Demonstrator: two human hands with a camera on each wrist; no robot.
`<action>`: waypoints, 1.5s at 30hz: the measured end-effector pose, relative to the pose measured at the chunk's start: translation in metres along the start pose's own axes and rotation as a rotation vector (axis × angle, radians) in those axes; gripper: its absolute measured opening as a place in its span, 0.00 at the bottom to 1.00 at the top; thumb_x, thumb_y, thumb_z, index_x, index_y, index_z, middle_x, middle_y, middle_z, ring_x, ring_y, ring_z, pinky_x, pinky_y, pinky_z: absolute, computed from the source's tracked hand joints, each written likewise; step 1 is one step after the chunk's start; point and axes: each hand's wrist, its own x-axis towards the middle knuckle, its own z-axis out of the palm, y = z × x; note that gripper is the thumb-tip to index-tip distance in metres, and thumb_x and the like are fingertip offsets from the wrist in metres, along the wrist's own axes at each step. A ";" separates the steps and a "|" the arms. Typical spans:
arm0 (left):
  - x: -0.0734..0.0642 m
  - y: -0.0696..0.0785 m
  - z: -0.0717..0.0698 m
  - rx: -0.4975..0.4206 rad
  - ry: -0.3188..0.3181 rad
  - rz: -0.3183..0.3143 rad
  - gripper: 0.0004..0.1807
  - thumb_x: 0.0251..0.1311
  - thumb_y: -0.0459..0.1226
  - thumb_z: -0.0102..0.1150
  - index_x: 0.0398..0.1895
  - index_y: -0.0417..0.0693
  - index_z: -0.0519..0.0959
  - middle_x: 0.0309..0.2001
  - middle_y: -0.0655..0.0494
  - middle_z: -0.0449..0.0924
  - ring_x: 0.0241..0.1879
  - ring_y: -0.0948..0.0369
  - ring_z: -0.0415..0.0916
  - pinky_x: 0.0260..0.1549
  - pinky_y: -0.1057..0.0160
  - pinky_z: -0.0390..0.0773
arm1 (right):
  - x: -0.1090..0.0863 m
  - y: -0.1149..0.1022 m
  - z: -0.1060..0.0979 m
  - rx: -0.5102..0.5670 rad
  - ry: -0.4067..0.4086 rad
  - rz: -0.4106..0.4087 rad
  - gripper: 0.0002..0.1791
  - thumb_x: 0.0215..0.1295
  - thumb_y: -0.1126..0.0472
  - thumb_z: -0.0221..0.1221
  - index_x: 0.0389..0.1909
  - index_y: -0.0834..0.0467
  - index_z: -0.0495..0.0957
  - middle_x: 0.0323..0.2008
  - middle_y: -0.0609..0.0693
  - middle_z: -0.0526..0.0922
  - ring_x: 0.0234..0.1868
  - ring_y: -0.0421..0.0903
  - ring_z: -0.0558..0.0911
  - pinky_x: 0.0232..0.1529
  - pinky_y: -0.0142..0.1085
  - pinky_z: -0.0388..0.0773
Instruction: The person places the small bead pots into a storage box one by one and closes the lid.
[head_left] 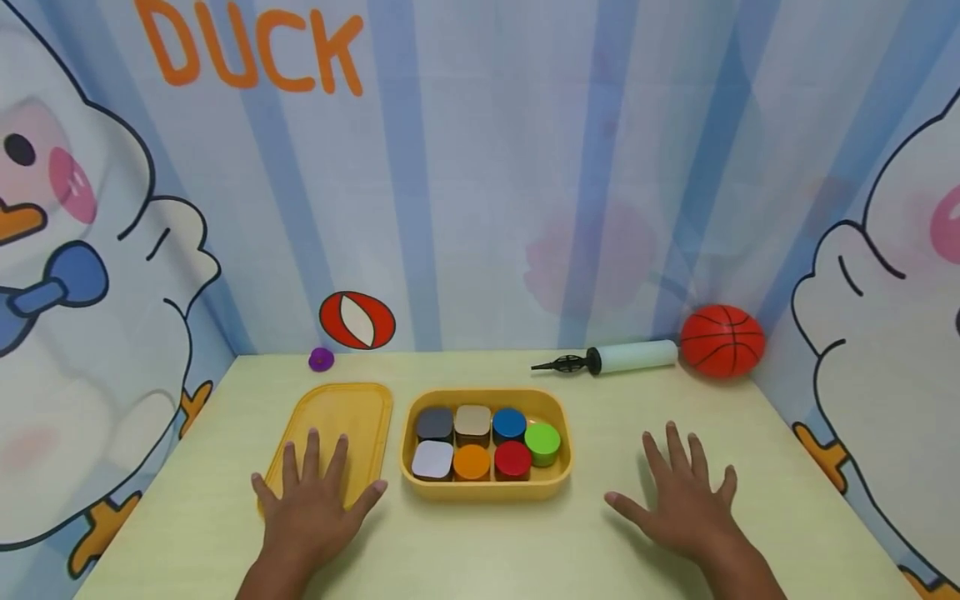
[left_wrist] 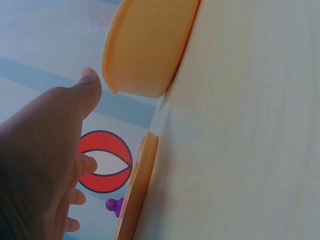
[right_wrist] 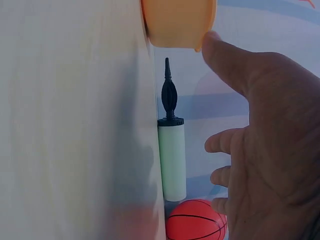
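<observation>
My left hand (head_left: 311, 508) hovers with spread fingers over the near part of a flat yellow lid (head_left: 360, 417), holding nothing. To its right stands a yellow tub (head_left: 487, 492) of small jars. Grey, beige, blue and green lids show along the back and right; white, orange and red ones line the front. The red-capped jar (head_left: 513, 460) is at the front right. My right hand (head_left: 686, 508), fingers spread and holding nothing, is above the table to the right of the tub. In the right wrist view, the tub (right_wrist: 180, 25) appears beyond the thumb.
A hand pump (head_left: 633, 357) with a black nozzle lies along the table's back edge, beside a red basketball-patterned ball (head_left: 722, 342). At the back left sits a small purple knob-like object (head_left: 321, 359). Printed curtains with duck figures enclose the table (head_left: 465, 550).
</observation>
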 end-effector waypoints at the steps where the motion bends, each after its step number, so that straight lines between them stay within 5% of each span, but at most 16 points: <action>1: 0.000 0.000 0.000 0.005 0.001 -0.001 0.59 0.69 0.79 0.44 0.89 0.50 0.56 0.89 0.30 0.39 0.85 0.22 0.31 0.69 0.08 0.26 | 0.000 0.001 0.000 -0.007 -0.001 0.006 0.69 0.63 0.15 0.58 0.88 0.61 0.53 0.88 0.73 0.38 0.84 0.82 0.36 0.68 0.92 0.28; 7: 0.001 -0.004 0.000 0.024 0.014 -0.008 0.61 0.67 0.81 0.43 0.89 0.49 0.56 0.88 0.28 0.41 0.85 0.21 0.33 0.69 0.08 0.28 | -0.001 0.005 0.001 -0.003 -0.005 0.006 0.67 0.65 0.16 0.56 0.88 0.61 0.51 0.88 0.72 0.37 0.85 0.81 0.35 0.67 0.91 0.25; 13: 0.005 -0.023 0.004 0.036 0.003 -0.031 0.63 0.67 0.82 0.40 0.89 0.46 0.54 0.87 0.24 0.39 0.83 0.18 0.35 0.66 0.05 0.32 | 0.001 0.005 0.001 -0.001 -0.028 0.013 0.67 0.66 0.16 0.55 0.89 0.60 0.50 0.88 0.72 0.35 0.85 0.82 0.34 0.67 0.91 0.24; 25: 0.012 -0.034 0.006 -0.039 -0.117 -0.189 0.78 0.53 0.88 0.48 0.88 0.36 0.49 0.80 0.09 0.32 0.79 0.13 0.37 0.66 0.05 0.39 | 0.002 0.005 0.002 0.009 -0.040 0.012 0.67 0.66 0.17 0.56 0.88 0.62 0.52 0.87 0.73 0.35 0.84 0.82 0.34 0.67 0.91 0.22; 34: 0.010 -0.032 0.002 -0.046 -0.041 -0.245 0.83 0.43 0.90 0.56 0.85 0.33 0.53 0.63 0.08 0.58 0.70 0.16 0.55 0.67 0.06 0.33 | 0.002 0.006 0.004 0.024 -0.055 0.006 0.67 0.65 0.17 0.58 0.88 0.62 0.52 0.87 0.74 0.35 0.84 0.83 0.34 0.68 0.91 0.22; 45: 0.013 -0.031 0.002 -0.078 -0.006 -0.291 0.85 0.34 0.88 0.66 0.83 0.35 0.56 0.61 0.11 0.59 0.67 0.17 0.59 0.68 0.07 0.42 | 0.002 0.001 0.001 0.016 -0.043 -0.002 0.66 0.65 0.19 0.60 0.87 0.63 0.54 0.87 0.74 0.37 0.84 0.83 0.36 0.68 0.91 0.26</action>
